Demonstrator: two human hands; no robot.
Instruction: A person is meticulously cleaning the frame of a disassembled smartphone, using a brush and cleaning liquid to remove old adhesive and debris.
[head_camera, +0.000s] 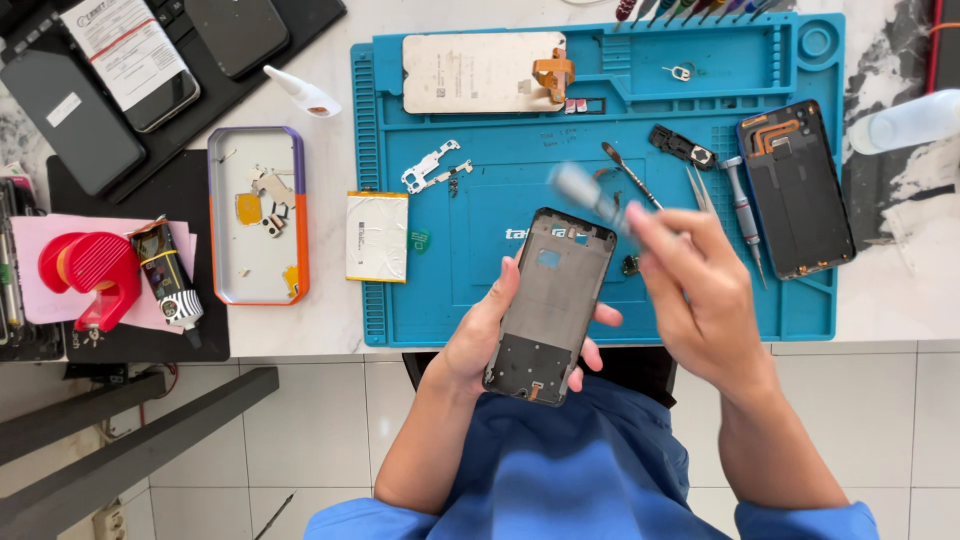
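Stripped grey phone frame (549, 305) gripped in left hand (480, 340), right hand (695, 290) pinching blurred tool (585, 190).

We see a matt grey metal phone frame (549, 305), a rubbery blue work mat (800, 300), glossy white floor tiles (320, 440) and blue cloth sleeves (590, 470).

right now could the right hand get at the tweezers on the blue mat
Probably yes: the tweezers lie bare on the blue mat just beyond the right hand, though its grip is full with a blurred tool.
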